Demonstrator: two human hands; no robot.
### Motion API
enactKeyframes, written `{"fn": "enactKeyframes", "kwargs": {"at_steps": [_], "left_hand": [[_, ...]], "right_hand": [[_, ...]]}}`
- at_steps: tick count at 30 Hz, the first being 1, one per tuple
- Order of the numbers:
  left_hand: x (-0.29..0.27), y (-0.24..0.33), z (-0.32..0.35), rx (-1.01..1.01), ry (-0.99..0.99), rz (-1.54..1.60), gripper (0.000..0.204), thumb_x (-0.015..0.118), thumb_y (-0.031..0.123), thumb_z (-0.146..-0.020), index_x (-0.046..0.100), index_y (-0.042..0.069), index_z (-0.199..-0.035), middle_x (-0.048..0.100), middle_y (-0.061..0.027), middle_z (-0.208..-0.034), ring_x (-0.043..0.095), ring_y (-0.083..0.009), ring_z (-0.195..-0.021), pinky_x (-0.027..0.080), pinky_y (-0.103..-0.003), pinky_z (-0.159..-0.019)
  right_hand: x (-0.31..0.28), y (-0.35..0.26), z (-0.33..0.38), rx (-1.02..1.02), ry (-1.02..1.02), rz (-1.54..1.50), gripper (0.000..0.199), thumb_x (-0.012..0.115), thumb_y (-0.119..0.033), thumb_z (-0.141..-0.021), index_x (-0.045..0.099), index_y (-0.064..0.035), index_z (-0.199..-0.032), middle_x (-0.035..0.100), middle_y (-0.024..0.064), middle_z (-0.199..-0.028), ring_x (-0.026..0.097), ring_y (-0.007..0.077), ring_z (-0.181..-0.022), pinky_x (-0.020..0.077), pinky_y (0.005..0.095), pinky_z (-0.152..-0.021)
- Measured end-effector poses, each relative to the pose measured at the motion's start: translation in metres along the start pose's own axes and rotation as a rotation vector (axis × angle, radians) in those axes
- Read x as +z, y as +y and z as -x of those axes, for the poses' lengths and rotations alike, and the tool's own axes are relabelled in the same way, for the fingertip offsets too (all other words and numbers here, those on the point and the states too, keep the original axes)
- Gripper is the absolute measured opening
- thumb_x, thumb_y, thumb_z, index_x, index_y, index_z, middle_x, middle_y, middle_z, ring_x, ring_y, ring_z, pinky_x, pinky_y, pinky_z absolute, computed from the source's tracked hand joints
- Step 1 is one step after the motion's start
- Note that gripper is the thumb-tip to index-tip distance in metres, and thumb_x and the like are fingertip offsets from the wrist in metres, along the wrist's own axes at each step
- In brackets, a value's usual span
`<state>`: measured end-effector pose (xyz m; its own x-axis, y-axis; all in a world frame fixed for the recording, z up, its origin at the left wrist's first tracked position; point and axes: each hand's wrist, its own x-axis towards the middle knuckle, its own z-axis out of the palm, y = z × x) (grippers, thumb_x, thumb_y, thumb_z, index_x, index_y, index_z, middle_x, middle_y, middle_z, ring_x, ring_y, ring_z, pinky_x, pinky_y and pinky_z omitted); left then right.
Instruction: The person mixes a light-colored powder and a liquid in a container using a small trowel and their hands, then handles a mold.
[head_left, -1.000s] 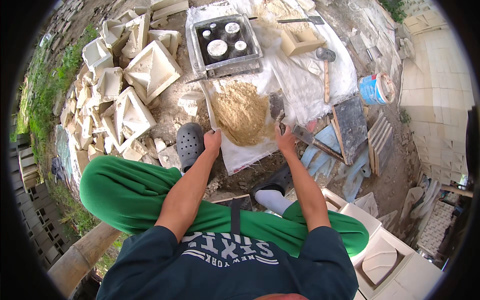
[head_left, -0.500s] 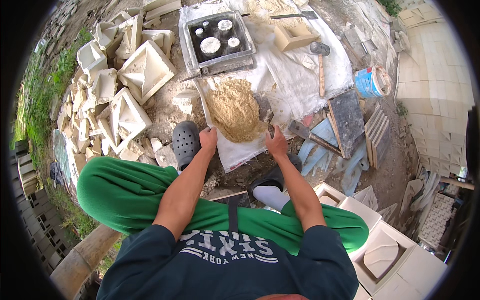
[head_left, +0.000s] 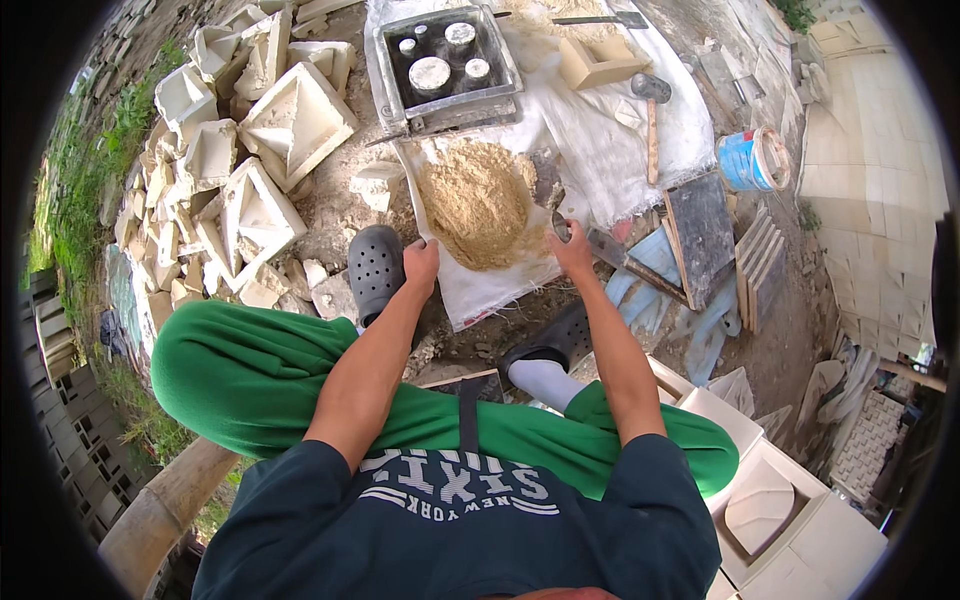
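Both hands, left point(head_left: 421, 262) and right point(head_left: 572, 246), are kept gripping, seemingly, the white woven sack point(head_left: 497, 285) under tan sand point(head_left: 477, 200), now drawn nearer; rubble-strewn dirt ground point(head_left: 760, 350) is seen around.

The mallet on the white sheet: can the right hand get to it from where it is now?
Probably yes. The mallet lies in the open on the white sheet, beyond the right hand, which grips the sack's edge; nothing blocks it, though it needs a long forward stretch.

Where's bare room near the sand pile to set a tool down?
Free: white sheet between the sand pile and mallet; bare dirt between the two feet. Crowded: broken casts left, boards right, metal mould ahead.
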<state>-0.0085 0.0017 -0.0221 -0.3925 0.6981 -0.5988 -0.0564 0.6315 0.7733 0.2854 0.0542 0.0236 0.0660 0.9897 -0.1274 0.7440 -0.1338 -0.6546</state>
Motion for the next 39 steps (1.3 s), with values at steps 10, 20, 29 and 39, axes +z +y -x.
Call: {"fn": "enactKeyframes", "kwargs": {"at_steps": [10, 20, 29, 39], "left_hand": [[0.001, 0.01, 0.006, -0.027, -0.004, -0.041, 0.029, 0.057, 0.019, -0.085, 0.066, -0.008, -0.089, 0.065, -0.0115, -0.074, 0.06, -0.0164, -0.067, 0.045, -0.034, -0.063], [0.0, 0.005, 0.002, -0.016, -0.029, -0.102, 0.026, 0.058, 0.018, -0.085, 0.066, -0.007, -0.089, 0.062, -0.0062, -0.073, 0.055, -0.0132, -0.066, 0.044, -0.032, -0.062], [0.004, 0.002, -0.001, -0.049, -0.029, -0.024, 0.026, 0.057, 0.017, -0.086, 0.066, -0.006, -0.095, 0.061, -0.0052, -0.074, 0.054, -0.0122, -0.065, 0.042, -0.031, -0.06], [0.0, -0.003, -0.003, -0.02, -0.005, -0.039, 0.029, 0.058, 0.019, -0.084, 0.065, -0.009, -0.09, 0.066, -0.0142, -0.076, 0.061, -0.0203, -0.069, 0.046, -0.037, -0.066]], "right_hand": [[0.022, -0.014, -0.007, 0.157, -0.016, 0.23, 0.045, 0.047, -0.046, -0.094, 0.056, -0.0045, -0.109, 0.065, 0.0286, -0.085, 0.062, 0.0469, -0.083, 0.0486, 0.0522, -0.074], [-0.025, -0.022, -0.026, -0.115, -0.098, 0.323, 0.048, 0.051, -0.049, -0.091, 0.057, -0.0054, -0.11, 0.066, 0.0238, -0.083, 0.064, 0.043, -0.078, 0.0491, 0.0517, -0.067], [-0.006, -0.012, -0.037, -0.179, -0.134, 0.377, 0.045, 0.049, -0.047, -0.092, 0.056, -0.0044, -0.104, 0.065, 0.0255, -0.078, 0.064, 0.0441, -0.076, 0.0495, 0.0535, -0.066], [-0.05, -0.054, -0.06, -0.037, -0.173, 0.411, 0.048, 0.051, -0.05, -0.09, 0.059, -0.0067, -0.11, 0.066, 0.0266, -0.082, 0.064, 0.0459, -0.081, 0.0497, 0.053, -0.071]]}}
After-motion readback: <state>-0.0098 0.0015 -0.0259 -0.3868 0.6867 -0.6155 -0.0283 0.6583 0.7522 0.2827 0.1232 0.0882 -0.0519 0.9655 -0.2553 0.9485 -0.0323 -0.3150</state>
